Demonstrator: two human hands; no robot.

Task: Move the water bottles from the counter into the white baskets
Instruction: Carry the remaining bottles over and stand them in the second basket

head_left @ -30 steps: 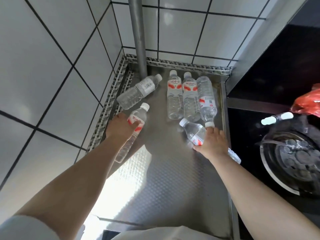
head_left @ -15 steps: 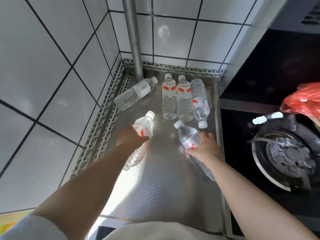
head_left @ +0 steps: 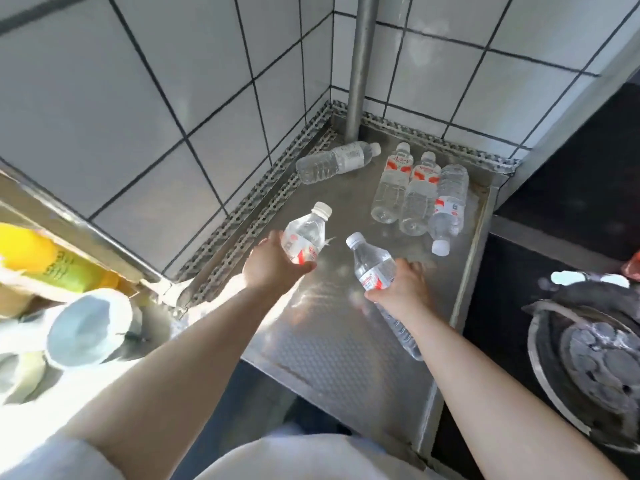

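left hand [head_left: 273,268] covers the lower half of its bottle [head_left: 304,233], and the right hand [head_left: 401,289] hides the middle of the other bottle [head_left: 372,265]. label print on both is too small to read. stuff at the left edge, yellow thing [head_left: 41,261] and a white round object [head_left: 86,327], is blurry and cut off, can't tell what it is

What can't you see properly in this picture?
Head view:
- White baskets: none shows in frame.
- Bottle in the right hand: its lower part is partly behind the wrist.
- Bottle in the left hand: its base is hidden by the palm.
- Things at the left edge: blurred, cut off.
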